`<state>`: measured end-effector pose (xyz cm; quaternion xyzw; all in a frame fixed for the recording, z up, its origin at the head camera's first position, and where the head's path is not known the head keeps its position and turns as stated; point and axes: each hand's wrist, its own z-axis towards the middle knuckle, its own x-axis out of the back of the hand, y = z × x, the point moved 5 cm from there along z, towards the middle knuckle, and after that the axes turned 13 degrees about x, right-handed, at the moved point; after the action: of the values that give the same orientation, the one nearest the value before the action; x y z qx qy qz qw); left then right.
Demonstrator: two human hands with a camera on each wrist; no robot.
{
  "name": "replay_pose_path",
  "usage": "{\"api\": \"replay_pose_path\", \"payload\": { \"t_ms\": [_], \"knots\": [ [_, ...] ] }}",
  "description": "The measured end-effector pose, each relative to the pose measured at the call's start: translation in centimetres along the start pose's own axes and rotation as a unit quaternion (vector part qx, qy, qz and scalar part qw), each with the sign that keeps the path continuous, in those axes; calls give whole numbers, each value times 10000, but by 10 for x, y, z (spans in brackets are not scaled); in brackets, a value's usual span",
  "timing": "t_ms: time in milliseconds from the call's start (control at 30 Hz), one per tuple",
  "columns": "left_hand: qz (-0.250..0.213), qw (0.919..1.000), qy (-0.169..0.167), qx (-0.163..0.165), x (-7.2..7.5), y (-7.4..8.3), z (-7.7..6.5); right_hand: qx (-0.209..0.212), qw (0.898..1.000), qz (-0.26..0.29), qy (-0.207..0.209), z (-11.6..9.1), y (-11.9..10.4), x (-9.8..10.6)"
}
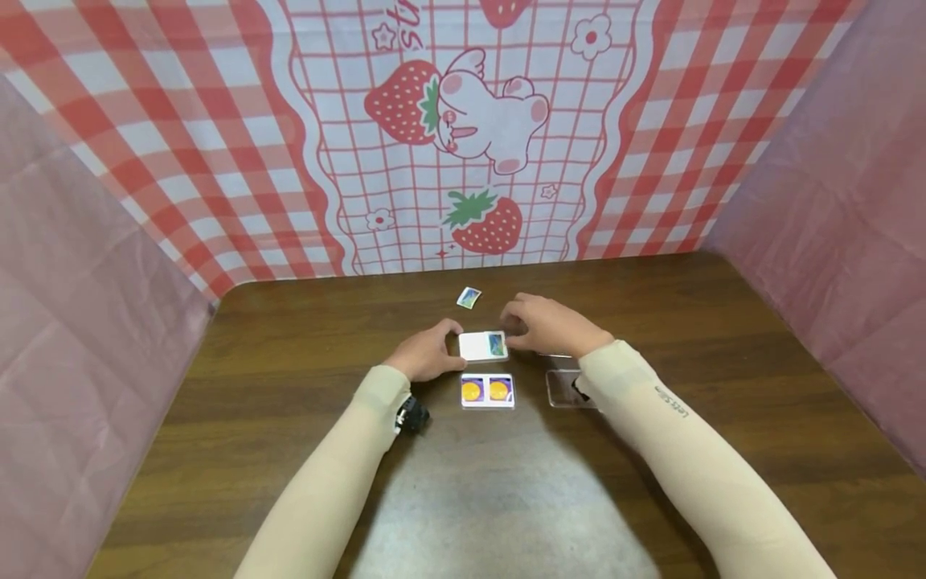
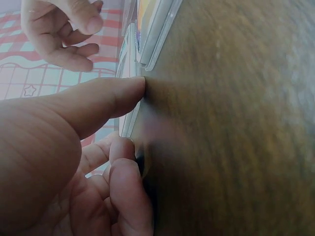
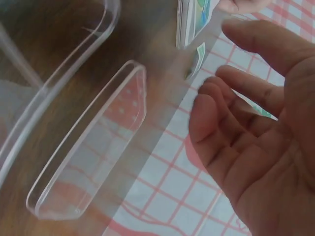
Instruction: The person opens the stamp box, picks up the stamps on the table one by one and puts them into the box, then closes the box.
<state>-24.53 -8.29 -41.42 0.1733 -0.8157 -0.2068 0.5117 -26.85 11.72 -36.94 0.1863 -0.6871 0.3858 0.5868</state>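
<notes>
A white, clear-edged picture case point(image 1: 473, 346) lies on the table, with a small blue-green picture card point(image 1: 497, 344) over its right half. My left hand point(image 1: 428, 352) holds the case's left end between thumb and forefinger. In the left wrist view, the left thumb point(image 2: 113, 98) reaches its near edge. Just past the right end is my right hand point(image 1: 553, 324), fingers loosely bent. The right wrist view shows nothing between the right fingers point(image 3: 204, 115). Nearer me sits a second case point(image 1: 488, 404) with two orange-and-purple pictures. Behind lies a loose picture card point(image 1: 469, 297).
Right of the cases lies a clear plastic cover point(image 1: 560, 390), partly hidden by my right wrist. Another clear cover point(image 3: 88, 147) lies beyond it, mostly under my right hand in the head view. A strawberry-print cloth point(image 1: 463, 161) hangs at the table's back edge.
</notes>
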Motion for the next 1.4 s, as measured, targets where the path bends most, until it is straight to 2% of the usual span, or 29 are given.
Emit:
{"api": "replay_pose_path", "payload": {
  "t_ms": [400,833,1167,1400],
  "knots": [
    [62,10000,-12,-20,0,1,-3,-378,9975,-79,587,-9,9,15],
    [118,9999,16,-24,0,1,0,-351,9951,-394,838,13,8,21],
    [111,9999,21,-104,0,2,1,-523,9967,-451,418,47,20,23],
    [96,9999,61,-97,0,0,2,-857,9957,-360,-9,64,33,12]
  ]
}}
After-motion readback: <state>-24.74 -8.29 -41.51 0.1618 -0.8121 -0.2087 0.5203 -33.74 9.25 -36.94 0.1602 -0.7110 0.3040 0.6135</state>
